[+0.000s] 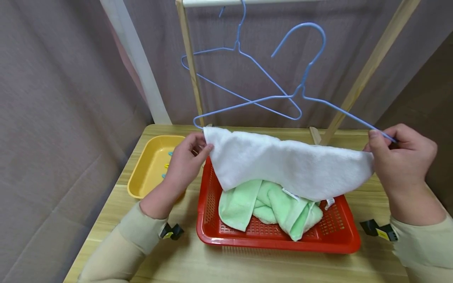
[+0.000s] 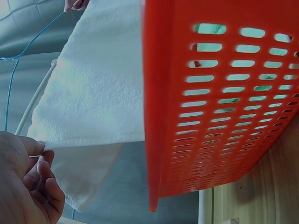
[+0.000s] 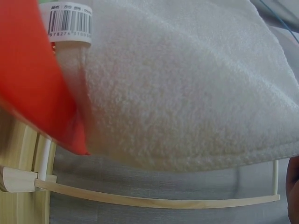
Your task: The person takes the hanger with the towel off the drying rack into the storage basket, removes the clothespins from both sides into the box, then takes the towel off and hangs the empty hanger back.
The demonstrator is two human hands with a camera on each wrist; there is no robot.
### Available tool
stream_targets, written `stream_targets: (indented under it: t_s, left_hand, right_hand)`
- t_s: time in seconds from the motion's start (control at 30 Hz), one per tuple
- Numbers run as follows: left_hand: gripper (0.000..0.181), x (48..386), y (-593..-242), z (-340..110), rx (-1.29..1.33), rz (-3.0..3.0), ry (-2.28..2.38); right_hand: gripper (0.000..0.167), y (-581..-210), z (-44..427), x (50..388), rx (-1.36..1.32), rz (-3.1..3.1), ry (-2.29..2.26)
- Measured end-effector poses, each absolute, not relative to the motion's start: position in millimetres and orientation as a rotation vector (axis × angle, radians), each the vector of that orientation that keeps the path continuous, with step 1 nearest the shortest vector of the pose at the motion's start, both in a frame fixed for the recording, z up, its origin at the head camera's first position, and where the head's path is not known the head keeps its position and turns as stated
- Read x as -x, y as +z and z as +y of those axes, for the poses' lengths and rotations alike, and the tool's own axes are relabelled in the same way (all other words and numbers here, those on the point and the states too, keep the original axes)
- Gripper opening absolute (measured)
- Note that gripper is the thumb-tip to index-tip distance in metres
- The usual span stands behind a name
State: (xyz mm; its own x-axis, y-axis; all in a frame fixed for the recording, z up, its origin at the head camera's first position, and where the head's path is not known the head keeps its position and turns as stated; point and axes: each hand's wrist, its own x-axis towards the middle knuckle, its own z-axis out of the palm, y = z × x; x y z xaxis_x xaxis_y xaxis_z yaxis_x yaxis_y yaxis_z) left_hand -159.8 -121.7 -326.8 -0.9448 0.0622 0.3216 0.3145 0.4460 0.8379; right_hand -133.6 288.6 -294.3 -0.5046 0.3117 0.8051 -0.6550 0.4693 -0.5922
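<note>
A white towel (image 1: 283,161) hangs folded along the lower side of a blue hanger (image 1: 244,103), whose bottom bar is hidden by the cloth. My left hand (image 1: 185,161) pinches the towel's upper left corner, close to the hanger's left end. In the left wrist view, thumb and finger of the left hand (image 2: 28,172) hold the towel's edge (image 2: 93,93). My right hand (image 1: 405,157) grips the hanger's right end, with the towel's right corner at its fingers. Below the towel, a crumpled green towel (image 1: 272,204) lies in a red basket (image 1: 279,245). A barcode tag (image 3: 70,22) shows beside the white cloth.
A second blue hanger (image 1: 262,70) hangs from the white rail (image 1: 247,3) of a wooden rack (image 1: 368,74) behind. A yellow tray (image 1: 141,173) with several small clips stands on the wooden table (image 1: 116,220) at the left. Grey curtain (image 1: 70,98) surrounds the table.
</note>
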Motion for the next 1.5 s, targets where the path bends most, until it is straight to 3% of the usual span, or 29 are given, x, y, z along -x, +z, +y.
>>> stream_targets:
  t_s: [0.53, 1.5]
  left_hand:
    - [0.052, 157.4, -329.5, -121.4, 0.299, -2.486, -1.558]
    - [0.062, 148.3, -336.5, -123.9, 0.373, -2.527, -1.432]
  right_hand:
    - [0.037, -293.0, 289.7, 128.5, -0.247, -1.738, 1.225]
    - [0.036, -290.3, 286.1, 120.8, -0.216, -1.727, 1.225]
